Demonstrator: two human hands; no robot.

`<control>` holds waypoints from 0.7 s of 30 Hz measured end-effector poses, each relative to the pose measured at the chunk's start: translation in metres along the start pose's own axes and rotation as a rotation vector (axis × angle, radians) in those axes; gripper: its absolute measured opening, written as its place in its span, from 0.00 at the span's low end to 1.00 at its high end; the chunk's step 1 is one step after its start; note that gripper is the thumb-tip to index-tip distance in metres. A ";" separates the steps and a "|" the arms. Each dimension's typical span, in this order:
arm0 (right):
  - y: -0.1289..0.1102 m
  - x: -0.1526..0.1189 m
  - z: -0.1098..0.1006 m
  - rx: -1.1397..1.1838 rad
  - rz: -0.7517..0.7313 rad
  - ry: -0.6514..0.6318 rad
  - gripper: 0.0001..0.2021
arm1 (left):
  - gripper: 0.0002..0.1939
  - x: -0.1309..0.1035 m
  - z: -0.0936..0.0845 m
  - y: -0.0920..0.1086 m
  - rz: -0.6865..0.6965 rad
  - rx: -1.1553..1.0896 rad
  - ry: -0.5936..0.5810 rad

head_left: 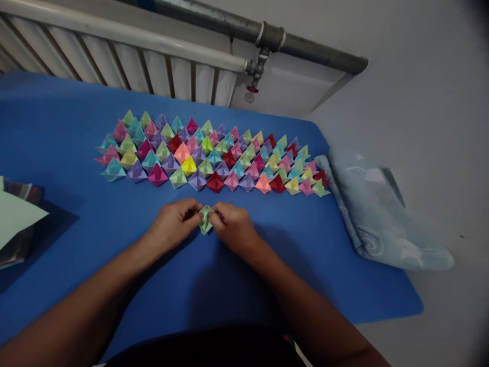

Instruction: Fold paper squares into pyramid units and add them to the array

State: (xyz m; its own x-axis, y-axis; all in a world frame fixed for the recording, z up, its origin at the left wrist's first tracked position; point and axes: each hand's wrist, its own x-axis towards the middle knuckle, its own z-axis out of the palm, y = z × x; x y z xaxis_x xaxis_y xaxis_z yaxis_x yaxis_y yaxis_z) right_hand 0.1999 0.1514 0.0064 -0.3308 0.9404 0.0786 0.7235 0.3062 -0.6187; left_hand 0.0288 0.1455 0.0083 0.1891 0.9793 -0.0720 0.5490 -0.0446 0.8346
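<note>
Between my two hands is a small pale green folded paper boat (206, 220), its pointed top up and its centre fold showing. My left hand (179, 220) pinches its left side with thumb and fingers. On the other side, my right hand (234, 224) pinches the right edge, the thumb pressed on the paper. Just beyond my hands, several rows of small folded paper boats in many colours stand close together, among them a yellow boat (188, 166) and a dark red boat (215, 182) in the nearer rows.
A blue surface (153, 300) lies under everything. Pale green paper (17, 216) rests on a stack at the left edge. A folded grey-blue cloth (367, 219) lies at the right. Behind are a white radiator (156, 76) and a metal pipe (317, 53) with a red valve.
</note>
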 end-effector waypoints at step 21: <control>0.002 -0.007 -0.024 0.010 -0.139 -0.257 0.12 | 0.13 -0.009 -0.019 0.002 0.200 0.382 -0.122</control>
State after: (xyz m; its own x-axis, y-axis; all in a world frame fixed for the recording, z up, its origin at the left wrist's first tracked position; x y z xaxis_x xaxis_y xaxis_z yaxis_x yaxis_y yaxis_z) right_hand 0.2182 0.1491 0.0235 -0.5699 0.8209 -0.0361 0.6546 0.4270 -0.6239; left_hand 0.0125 0.1403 0.0213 0.4047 0.9143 -0.0126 0.7486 -0.3234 0.5789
